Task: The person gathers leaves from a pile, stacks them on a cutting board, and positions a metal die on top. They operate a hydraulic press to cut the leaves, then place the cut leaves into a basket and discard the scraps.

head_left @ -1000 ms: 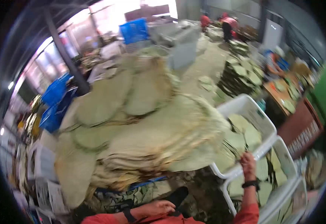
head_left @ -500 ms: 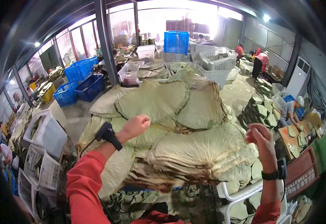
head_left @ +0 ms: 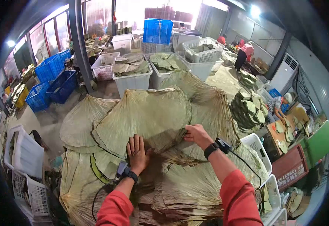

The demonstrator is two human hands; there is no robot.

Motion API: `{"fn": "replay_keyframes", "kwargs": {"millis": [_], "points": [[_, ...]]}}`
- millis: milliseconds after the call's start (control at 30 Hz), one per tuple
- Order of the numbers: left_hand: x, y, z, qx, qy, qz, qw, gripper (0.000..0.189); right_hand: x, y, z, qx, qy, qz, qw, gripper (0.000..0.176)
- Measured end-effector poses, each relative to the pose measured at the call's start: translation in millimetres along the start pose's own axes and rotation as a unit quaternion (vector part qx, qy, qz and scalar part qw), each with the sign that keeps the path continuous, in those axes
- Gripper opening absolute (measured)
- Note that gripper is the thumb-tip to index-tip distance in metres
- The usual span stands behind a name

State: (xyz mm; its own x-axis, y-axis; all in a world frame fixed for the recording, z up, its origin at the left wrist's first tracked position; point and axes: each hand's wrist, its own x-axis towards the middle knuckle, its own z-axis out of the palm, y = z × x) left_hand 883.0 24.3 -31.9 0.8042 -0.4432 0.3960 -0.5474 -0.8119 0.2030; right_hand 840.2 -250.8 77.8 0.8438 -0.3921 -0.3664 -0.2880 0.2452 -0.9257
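Note:
Large dried fan-shaped leaves lie stacked in a broad pile. My left hand (head_left: 137, 154) rests with its fingers spread on the lower edge of the upper middle leaf stack (head_left: 145, 116). At that stack's right edge, my right hand (head_left: 196, 135) has its fingers pinched on the leaf rim. Another leaf (head_left: 85, 120) spreads out to the left, and a brownish leaf (head_left: 213, 116) lies on the right. Nearer to me is a thick layered stack (head_left: 190, 188). A dark green curved strip (head_left: 96, 169) shows left of my left hand.
White crates (head_left: 132, 83) of leaves and a blue crate (head_left: 157, 32) stand behind the pile. A metal post (head_left: 81, 49) rises at back left. White bins (head_left: 27, 154) are at left. A person (head_left: 277, 105) works at a wooden table (head_left: 279, 135) on the right.
Both hands have come down from above the pile onto the upper middle leaf stack. My left hand has spread its fingers, and my right hand has closed on the rim. The view has shifted.

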Motion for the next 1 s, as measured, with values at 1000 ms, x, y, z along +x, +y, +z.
{"fn": "replay_keyframes", "kwargs": {"millis": [1000], "points": [[6,372,-251,-0.702,-0.551,0.157,0.423,0.082,-462,-85,-361,-0.099,0.212,-0.303,0.924,0.013]]}}
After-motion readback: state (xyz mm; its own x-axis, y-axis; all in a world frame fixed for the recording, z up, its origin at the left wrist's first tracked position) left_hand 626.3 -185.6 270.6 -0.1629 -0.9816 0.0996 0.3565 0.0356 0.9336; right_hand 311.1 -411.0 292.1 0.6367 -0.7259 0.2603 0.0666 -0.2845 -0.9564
